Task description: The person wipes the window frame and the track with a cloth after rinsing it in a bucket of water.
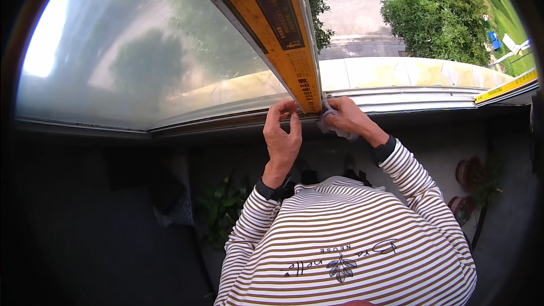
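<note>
My right hand [352,118] grips a crumpled greyish cloth [329,122] at the lower right edge of a window sash frame [307,78]. Yellow film bearing dark writing covers that frame. On its other side, my left hand [282,140] holds nothing; its thumb and curled fingers are apart. The left fingertips are close to the frame's lower left edge, and I cannot tell whether they touch it. A glass pane [148,63] stretches away to the left of the frame. Beneath the hands runs the white window track [403,98].
Right of the sash the window opening looks onto a tiled outer ledge [378,72] and a leafy tree [437,17]. Another yellow-filmed frame edge [508,87] stands far right. Behind me on the floor are a leafy plant [223,206] and two reddish pots [466,174].
</note>
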### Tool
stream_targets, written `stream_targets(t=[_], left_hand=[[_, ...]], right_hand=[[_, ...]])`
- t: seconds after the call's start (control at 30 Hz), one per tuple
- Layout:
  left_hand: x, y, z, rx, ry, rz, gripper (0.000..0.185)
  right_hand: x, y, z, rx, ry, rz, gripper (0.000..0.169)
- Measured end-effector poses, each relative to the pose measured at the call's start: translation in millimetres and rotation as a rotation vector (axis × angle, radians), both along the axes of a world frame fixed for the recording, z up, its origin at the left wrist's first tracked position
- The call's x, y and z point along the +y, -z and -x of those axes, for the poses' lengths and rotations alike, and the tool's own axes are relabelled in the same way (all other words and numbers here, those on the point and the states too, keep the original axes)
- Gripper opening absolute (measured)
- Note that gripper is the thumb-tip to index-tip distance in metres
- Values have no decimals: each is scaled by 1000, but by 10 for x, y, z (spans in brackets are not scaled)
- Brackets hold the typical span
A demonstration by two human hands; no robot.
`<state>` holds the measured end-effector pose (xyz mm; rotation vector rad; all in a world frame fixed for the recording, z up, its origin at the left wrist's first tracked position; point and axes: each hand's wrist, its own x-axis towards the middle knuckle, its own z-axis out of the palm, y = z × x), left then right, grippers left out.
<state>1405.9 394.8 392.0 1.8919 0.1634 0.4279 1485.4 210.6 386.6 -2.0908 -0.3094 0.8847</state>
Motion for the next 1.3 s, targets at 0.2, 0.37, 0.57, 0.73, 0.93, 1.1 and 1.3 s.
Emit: stream_targets(t=[0.2,0.37,0.57,0.73,0.93,1.1,1.3], left_hand=[[5,12,-5,10,-3,18,19],[-3,-53,10,47,11,-8,17],[-73,-104,-13,44,20,20,17],[-70,-96,1,64,19,57,15],[-156,-187,4,41,-9,3,16],[-163,-215,71,-21,-24,-105,22],[-164,-105,175,392,93,105,25]], right_hand=[[-39,61,27,316,141,-244,31],[-215,94,-114,170,122,-188,31],[-197,-105,-155,-149,44,18,33],[-159,8,-315,-382,-264,162,32],[-41,-26,-288,-594,-460,407,21],[-42,-114,-262,-767,-507,410,16],[-273,-125,-288,-699,-286,437,18]])
